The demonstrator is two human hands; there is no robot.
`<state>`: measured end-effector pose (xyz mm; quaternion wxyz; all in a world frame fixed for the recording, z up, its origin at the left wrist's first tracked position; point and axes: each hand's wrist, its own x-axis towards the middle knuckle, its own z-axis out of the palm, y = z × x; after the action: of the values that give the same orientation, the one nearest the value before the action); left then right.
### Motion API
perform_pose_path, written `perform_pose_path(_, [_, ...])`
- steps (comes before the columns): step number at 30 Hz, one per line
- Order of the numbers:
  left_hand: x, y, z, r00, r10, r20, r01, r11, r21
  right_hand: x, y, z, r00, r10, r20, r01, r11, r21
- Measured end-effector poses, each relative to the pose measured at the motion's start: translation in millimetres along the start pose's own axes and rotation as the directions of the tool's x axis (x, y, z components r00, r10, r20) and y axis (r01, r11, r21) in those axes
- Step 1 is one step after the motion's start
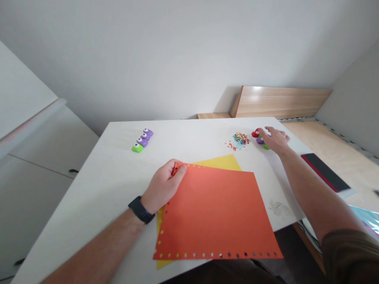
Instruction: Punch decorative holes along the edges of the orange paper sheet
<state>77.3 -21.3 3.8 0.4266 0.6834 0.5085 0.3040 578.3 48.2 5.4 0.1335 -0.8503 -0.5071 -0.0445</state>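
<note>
My left hand (164,185), with a dark band at the wrist, is closed on the upper left corner of an orange sheet of paper (216,209), thumb on top. Small punched holes, some star-shaped, line the sheet's left and bottom edges and part of its top edge. Beneath it a yellow sheet of paper (225,161) shows at the top and left. My right hand (275,139) reaches to the far right, fingers apart, at a cluster of small punches with cartoon eyes (256,133), coloured red, purple and green. The hand partly hides them; contact is unclear.
More eyed punches (143,139), purple and green, stand in a row on the white table (118,169). Colourful paper confetti (241,139) lies beside the right cluster. Right of the table, a black and red flat item (324,171) rests on a wooden surface (310,136).
</note>
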Motion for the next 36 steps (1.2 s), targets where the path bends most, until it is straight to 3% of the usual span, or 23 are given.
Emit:
perform_pose_path(2, [0.0, 0.0, -0.1, 1.000, -0.004, 0.001, 0.004, 1.000, -0.002, 9.6, -0.4, -6.6, 0.993, -0.025, 0.115, 0.031, 0.998, -0.056])
perform_pose_path(7, [0.4, 0.8, -0.1, 1.000, -0.013, 0.009, 0.014, 1.000, -0.025, 30.7, -4.0, -12.1, 0.975, 0.011, 0.223, 0.016, 0.993, -0.119])
perform_pose_path(17, [0.0, 0.8, 0.8, 1.000, -0.012, 0.006, 0.012, 0.999, -0.032, 42.4, -15.8, -11.9, 0.968, 0.005, 0.252, 0.023, 0.994, -0.109])
perform_pose_path(36, [0.6, 3.2, 2.0, 1.000, -0.003, -0.009, 0.003, 0.999, -0.053, 40.6, -39.6, -15.5, 0.953, -0.073, 0.295, 0.106, 0.990, -0.097])
